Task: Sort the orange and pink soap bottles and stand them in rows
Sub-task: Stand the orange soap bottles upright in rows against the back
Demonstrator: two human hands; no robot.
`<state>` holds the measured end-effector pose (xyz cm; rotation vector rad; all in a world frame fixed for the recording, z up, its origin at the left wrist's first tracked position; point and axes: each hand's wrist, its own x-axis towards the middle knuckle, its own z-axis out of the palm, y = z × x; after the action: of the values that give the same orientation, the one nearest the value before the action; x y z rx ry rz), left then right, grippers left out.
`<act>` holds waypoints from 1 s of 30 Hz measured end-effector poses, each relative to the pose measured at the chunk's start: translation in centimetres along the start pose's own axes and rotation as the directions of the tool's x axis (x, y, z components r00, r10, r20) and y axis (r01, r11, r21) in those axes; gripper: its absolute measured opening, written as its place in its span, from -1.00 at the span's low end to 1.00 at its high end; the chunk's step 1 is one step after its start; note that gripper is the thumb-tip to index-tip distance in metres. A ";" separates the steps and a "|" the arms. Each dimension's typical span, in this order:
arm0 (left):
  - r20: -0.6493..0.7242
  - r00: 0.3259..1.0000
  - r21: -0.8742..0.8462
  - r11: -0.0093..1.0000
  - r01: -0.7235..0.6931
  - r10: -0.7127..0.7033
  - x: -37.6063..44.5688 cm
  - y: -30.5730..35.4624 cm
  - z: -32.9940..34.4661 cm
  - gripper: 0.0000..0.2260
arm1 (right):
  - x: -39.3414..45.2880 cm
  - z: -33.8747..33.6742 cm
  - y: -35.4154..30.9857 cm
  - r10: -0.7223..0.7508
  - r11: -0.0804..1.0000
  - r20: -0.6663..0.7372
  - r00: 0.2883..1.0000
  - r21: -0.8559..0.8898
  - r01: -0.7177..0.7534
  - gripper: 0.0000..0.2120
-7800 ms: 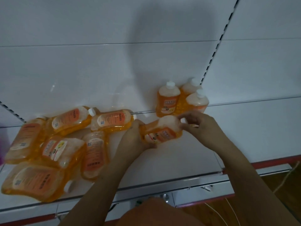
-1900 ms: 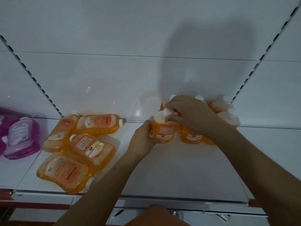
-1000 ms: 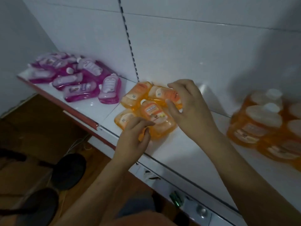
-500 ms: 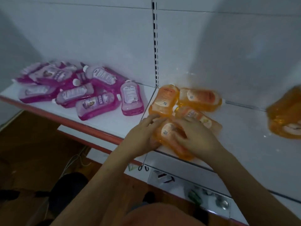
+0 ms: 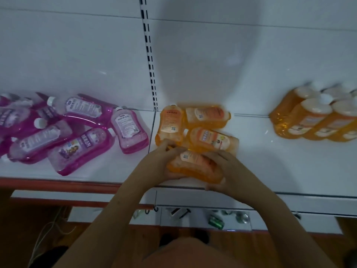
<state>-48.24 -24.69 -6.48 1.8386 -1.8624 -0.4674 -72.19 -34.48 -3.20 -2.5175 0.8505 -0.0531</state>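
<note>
An orange soap bottle (image 5: 193, 165) lies on its side at the front edge of the white shelf (image 5: 280, 171). My left hand (image 5: 160, 161) grips its left end and my right hand (image 5: 222, 169) grips its right end. Just behind it lie three more orange bottles on their sides (image 5: 210, 140). Several orange bottles (image 5: 313, 120) stand upright in a group at the far right against the back wall. Several pink bottles (image 5: 77, 128) lie in a loose pile on the left part of the shelf.
A slotted upright rail (image 5: 148, 55) runs down the white back wall between the pink and orange sections. A lower shelf (image 5: 212, 219) holds small items. Wooden floor and a white cable (image 5: 44, 233) lie below.
Both hands have closed more firmly round the front orange bottle near the shelf edge. The view has swung right, bringing the upright orange group back into sight.
</note>
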 end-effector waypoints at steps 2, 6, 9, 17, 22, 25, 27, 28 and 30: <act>0.071 0.997 -0.050 0.998 0.041 -0.038 0.6 0.2 -0.9 -0.36 | -0.2 -0.1 0.2 0.021 1.000 0.013 1.000 -0.009 -0.021 -0.13; 0.159 0.980 -0.118 0.983 0.139 -0.119 1.5 0.6 -2.5 -0.37 | -0.6 -1.4 0.2 0.061 0.989 -0.099 0.993 0.143 -0.047 -0.36; 0.172 0.973 -0.164 0.969 0.183 -0.155 1.9 1.5 -2.9 -0.44 | -0.4 -2.8 -0.1 0.122 0.951 -0.254 0.960 0.308 -0.039 -0.45; 0.174 0.977 -0.405 0.895 0.188 -0.126 4.6 5.5 -2.8 -0.64 | 1.8 -7.4 -0.9 0.244 0.857 -0.432 0.868 0.516 0.016 -0.49; 0.116 0.991 -0.409 0.905 0.116 -0.074 7.0 7.5 -1.6 -0.62 | 0.9 -10.8 -0.1 0.160 0.861 -0.368 0.916 0.505 0.053 -0.66; 0.111 0.989 -0.419 0.898 0.132 -0.094 8.6 8.7 -0.5 -0.68 | 0.6 -12.8 1.2 0.174 0.911 -0.451 0.875 0.412 0.032 -0.72; 0.097 0.990 -0.444 0.886 0.132 -0.099 10.0 9.7 0.3 -0.70 | 0.2 -14.2 2.1 0.200 0.934 -0.500 0.842 0.357 -0.010 -0.75; 0.087 0.991 -0.446 0.886 0.127 -0.099 10.7 10.3 0.7 -0.71 | 0.1 -14.9 2.5 0.211 0.941 -0.523 0.826 0.336 -0.027 -0.75; 0.059 0.993 -0.433 0.894 0.120 -0.105 12.3 11.4 1.5 -0.73 | -0.3 -16.4 3.2 0.214 0.953 -0.549 0.808 0.299 -0.050 -0.74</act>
<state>-58.32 -36.61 -0.25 1.6393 -1.5172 -0.8845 -77.27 -43.59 9.85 -2.1820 1.1561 -0.8713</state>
